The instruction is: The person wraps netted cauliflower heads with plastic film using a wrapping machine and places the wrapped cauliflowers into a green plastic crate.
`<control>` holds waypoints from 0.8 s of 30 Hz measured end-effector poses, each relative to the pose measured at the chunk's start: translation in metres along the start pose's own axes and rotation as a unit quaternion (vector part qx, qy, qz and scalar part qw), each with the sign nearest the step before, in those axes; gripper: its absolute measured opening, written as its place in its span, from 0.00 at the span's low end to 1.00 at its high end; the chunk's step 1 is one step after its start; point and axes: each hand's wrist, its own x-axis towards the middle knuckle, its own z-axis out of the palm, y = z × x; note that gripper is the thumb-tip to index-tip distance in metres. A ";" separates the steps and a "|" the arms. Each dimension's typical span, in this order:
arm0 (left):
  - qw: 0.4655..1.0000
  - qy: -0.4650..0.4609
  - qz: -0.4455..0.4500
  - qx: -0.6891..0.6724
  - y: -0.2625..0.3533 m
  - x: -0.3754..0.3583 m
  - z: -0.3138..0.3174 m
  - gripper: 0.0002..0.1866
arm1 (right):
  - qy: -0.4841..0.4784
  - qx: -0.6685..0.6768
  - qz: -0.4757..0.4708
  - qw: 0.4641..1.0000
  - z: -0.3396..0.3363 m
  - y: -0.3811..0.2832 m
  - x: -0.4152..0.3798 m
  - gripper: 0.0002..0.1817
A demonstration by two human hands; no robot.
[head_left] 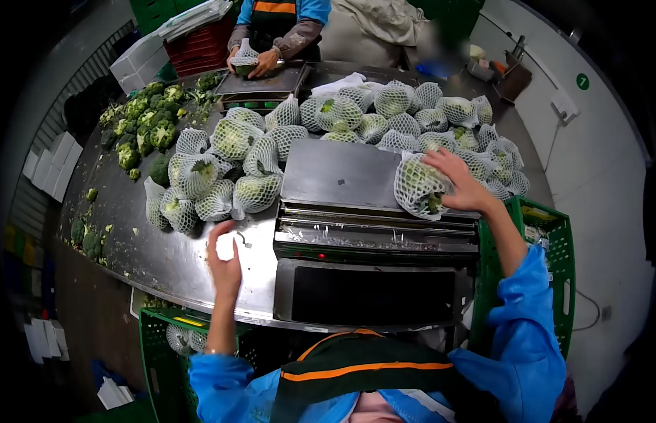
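My right hand [460, 182] grips a broccoli head in a white foam net [418, 185] at the right end of the flat metal plate [335, 176] of a machine. My left hand [225, 262] is empty, thumb and fingers apart, over the bare steel table [180, 264] left of that machine. Just beyond it sits a netted broccoli head [256, 193], one of several in a pile. In front of the plate, the machine has a slotted metal section [377, 233] with a small red light, then a dark flat panel [370, 295] nearest my body.
More netted heads [395, 99] are heaped behind the machine. Loose broccoli [141, 127] and scraps lie on the left. Across the table, a co-worker's hands [252, 60] hold a netted head. Green crates stand below left [155, 352] and right [564, 261].
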 end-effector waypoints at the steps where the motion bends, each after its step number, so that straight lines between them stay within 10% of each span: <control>1: 0.997 -0.067 0.035 0.029 0.008 0.000 0.024 0.14 | 0.045 0.055 0.063 0.996 -0.003 -0.002 -0.017 0.32; 5: 0.930 -0.134 0.189 0.285 0.059 -0.006 0.069 0.15 | 0.120 0.122 0.343 0.924 0.026 0.050 -0.133 0.30; 8: 0.944 -0.160 0.172 0.229 0.060 0.016 0.102 0.14 | 0.151 0.211 0.420 0.869 0.047 0.045 -0.125 0.31; 13: 0.895 -0.357 -0.150 -0.223 0.112 0.032 0.208 0.34 | 0.142 0.427 0.316 0.835 0.064 0.017 -0.041 0.40; 24: 0.940 -0.317 -0.079 -0.097 0.071 0.033 0.157 0.37 | 0.129 0.430 0.331 0.830 0.077 -0.004 -0.021 0.36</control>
